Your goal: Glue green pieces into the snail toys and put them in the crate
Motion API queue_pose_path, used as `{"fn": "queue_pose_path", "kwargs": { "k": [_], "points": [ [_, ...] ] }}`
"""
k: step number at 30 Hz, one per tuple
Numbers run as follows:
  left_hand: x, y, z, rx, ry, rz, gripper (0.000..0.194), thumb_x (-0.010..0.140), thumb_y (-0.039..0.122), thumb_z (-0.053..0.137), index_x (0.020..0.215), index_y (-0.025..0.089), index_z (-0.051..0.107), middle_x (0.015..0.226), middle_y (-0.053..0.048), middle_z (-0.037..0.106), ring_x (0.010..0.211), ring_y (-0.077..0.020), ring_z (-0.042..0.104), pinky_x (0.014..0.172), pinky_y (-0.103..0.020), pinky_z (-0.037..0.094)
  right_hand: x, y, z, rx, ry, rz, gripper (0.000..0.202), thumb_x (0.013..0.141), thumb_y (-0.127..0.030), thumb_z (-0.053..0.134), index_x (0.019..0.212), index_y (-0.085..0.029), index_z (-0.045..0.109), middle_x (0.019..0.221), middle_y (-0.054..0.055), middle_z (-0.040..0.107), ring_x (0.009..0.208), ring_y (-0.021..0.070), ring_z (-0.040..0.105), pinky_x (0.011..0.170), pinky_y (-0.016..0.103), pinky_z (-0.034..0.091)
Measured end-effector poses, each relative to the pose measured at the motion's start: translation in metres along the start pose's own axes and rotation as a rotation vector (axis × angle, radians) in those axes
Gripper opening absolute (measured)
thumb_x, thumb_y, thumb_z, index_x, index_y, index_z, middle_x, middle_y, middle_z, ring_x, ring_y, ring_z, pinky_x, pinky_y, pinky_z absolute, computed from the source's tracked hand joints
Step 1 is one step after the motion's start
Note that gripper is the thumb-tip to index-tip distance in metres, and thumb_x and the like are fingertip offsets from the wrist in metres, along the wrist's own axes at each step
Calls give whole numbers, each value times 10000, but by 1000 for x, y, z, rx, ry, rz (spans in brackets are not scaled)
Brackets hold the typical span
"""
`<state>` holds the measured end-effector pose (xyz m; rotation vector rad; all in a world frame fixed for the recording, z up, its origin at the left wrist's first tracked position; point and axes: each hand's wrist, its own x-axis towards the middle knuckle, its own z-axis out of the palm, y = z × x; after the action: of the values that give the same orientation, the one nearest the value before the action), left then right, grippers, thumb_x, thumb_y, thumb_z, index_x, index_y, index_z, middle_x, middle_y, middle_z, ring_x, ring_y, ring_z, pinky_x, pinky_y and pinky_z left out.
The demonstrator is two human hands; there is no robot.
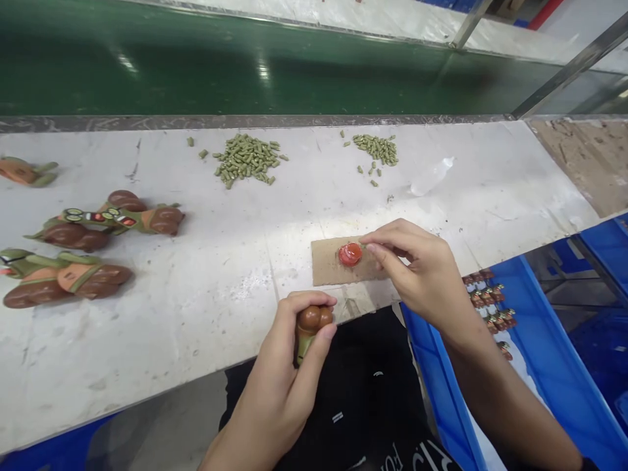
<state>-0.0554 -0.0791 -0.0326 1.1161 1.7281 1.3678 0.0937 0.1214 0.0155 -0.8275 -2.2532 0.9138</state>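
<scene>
My left hand [289,366] is wrapped round a small brown and green figurine [313,319], its rounded brown end upward near the table's front edge. My right hand [417,268] pinches a tiny green piece [364,246], mostly hidden by the fingertips. Those fingertips are at the edge of a glossy red blob [350,254]. Under the blob lies a piece of brown cardboard [324,268]. Two piles of small green pieces, a larger one [248,159] and a smaller one [377,149], rest farther back on the table.
Several brown and green figurines [73,278] lie at the left of the white table [220,248]. A translucent bottle [432,176] lies at the back right. A blue bin [544,333] with rows of figurines stands below right. The green conveyor belt [196,65] runs behind.
</scene>
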Motion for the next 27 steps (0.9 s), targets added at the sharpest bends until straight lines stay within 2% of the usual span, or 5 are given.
{"fn": "queue_pose_path", "kwargs": {
  "k": [6,12,16,23,27],
  "points": [
    [6,1,-6,247,127,126,317,1172,208,626,1423,370,734,1326,-43,706,1072,-200,783,943,-319,673,10,0,-1,-155,-98,-112,277,1092,-63,666,1021,-208,891,1092,90,847,997,256,811,830,354,662],
    [9,7,-5,-42,233,-112,380,1020,274,862,1379,381,796,1162,-3,837,1079,-232,846,910,-314,709,10,-3,-1,-190,-97,-150,274,1094,-40,660,987,-191,862,1050,82,851,965,249,804,826,347,641],
    [14,11,-4,-193,169,-188,193,993,376,926,1173,332,870,1186,-9,892,1062,-248,872,926,-330,726,7,-2,-1,-225,-110,-137,274,1107,-47,635,999,-179,849,1040,88,832,932,240,790,799,335,631],
    [19,15,4,-257,53,-196,257,1178,517,712,1330,321,780,1176,-33,802,1161,-240,791,990,-325,677,3,-1,3,-170,-45,-135,254,1083,-16,677,1006,-176,860,1021,78,824,927,232,796,799,334,646],
    [22,13,9,-331,-17,-130,200,1175,434,748,1357,352,723,1238,-22,793,1183,-214,790,989,-293,670,-10,-11,9,136,47,30,173,1106,-109,759,1079,-211,896,1038,42,843,821,180,806,715,298,663]
  ]
}}
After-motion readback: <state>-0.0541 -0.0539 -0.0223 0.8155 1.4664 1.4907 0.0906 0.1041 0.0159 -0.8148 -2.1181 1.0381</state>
